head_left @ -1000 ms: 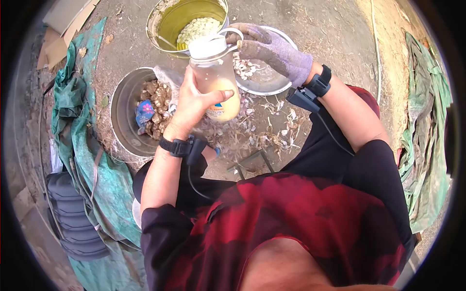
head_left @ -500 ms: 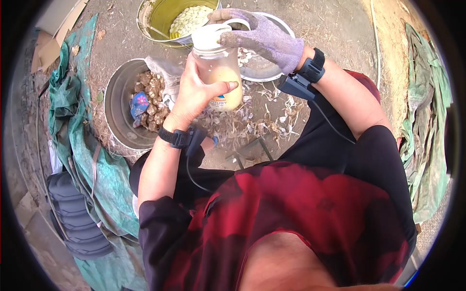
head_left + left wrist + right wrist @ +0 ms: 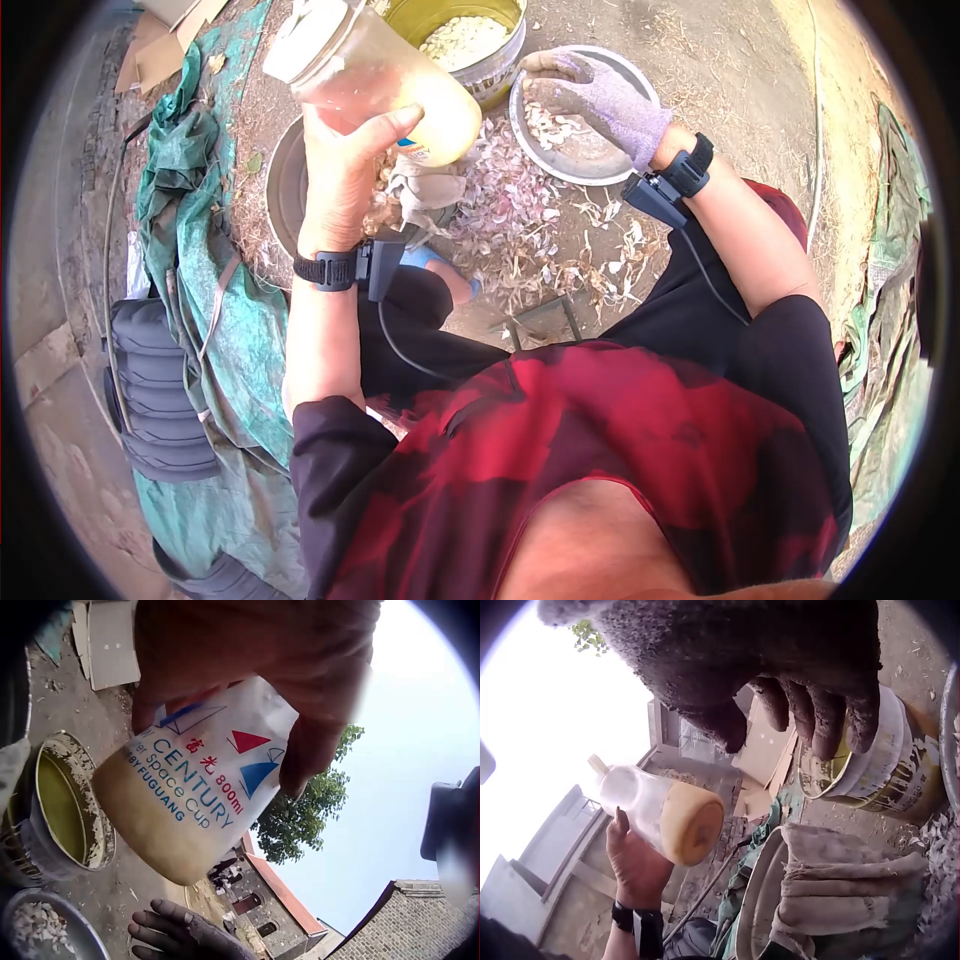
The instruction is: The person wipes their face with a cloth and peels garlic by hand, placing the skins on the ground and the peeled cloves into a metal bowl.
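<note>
My bare left hand (image 3: 345, 180) grips a clear plastic drinking bottle (image 3: 435, 105) round its side. The bottle is raised and tilted, its white lid (image 3: 297, 50) toward the upper left in the head view. Yellowish liquid fills its lower part; blue and red print shows in the left wrist view. My right hand (image 3: 610, 105), in a dirty purple-grey glove, is apart from the bottle with nothing in it, fingers loosely bent. It hovers over a metal basin (image 3: 600, 180) holding pale garlic cloves (image 3: 550, 130).
Beyond stands a bucket (image 3: 500, 82), yellow inside, with peeled cloves (image 3: 465, 40). A metal pot (image 3: 284, 190) sits left under my left arm, a greyish cloth (image 3: 847, 889) over its rim. Garlic skins (image 3: 505, 205) litter the ground between. Green tarp (image 3: 210, 250) lies along the left.
The right hand has come off the bottle's lid and handle and moved right over the basin. The left hand has carried the bottle left and up, tipping it from near upright.
</note>
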`<state>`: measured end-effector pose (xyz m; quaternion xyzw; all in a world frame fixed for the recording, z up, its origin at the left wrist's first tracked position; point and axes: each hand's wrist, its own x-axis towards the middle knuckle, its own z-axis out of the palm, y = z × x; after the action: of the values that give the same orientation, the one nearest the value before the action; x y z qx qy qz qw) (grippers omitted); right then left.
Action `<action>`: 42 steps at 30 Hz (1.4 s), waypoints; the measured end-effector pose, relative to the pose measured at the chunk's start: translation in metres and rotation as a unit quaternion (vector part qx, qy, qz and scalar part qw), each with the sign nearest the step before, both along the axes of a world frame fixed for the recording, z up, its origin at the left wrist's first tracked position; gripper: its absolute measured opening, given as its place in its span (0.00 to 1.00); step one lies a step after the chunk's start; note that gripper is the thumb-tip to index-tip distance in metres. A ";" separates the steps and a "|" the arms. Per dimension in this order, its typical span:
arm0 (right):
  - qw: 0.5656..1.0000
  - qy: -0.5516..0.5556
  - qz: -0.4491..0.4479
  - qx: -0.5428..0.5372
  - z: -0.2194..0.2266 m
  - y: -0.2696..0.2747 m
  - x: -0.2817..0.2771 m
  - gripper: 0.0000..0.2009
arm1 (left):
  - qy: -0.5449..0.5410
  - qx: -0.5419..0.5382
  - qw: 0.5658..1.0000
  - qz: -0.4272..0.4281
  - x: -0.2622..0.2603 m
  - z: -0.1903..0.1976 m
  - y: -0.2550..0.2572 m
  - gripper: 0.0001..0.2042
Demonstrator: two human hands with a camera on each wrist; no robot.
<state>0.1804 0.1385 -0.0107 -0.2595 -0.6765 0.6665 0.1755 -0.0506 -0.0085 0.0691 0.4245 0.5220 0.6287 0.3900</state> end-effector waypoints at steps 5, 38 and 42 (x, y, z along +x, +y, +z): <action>0.998 -0.057 0.039 0.011 -0.008 0.003 -0.003 0.22 | 0.142 0.094 0.975 0.140 -0.055 0.077 -0.067 0.27; 0.948 -0.303 -0.050 -0.087 -0.016 -0.057 -0.029 0.21 | 0.078 -0.285 0.794 0.531 -0.149 -0.363 -0.270 0.42; 0.940 -0.326 -0.042 -0.088 -0.012 -0.059 -0.032 0.20 | 0.112 -0.311 0.794 0.509 -0.126 -0.372 -0.264 0.41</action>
<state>0.1487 0.0796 -0.0224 -0.5056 -0.6237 0.5940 -0.0505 -0.1763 -0.2730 -0.3033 0.0206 0.8705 0.4877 0.0632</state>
